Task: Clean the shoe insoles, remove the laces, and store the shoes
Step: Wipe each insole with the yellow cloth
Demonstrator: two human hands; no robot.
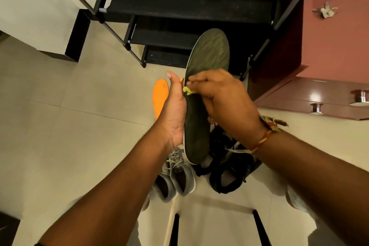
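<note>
dark insole (207, 60) toe pointing away, L hand (173, 110) gripping mid edge, R hand (221, 94) pinching yellow cloth (186, 90)

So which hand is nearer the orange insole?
Left. The left hand, holding the dark insole, covers part of the orange insole; the right hand, pinching the cloth, is beyond the dark insole.

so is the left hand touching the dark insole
Touching. In the head view the left hand presses its palm against the edge of the dark insole, with no gap.
</note>
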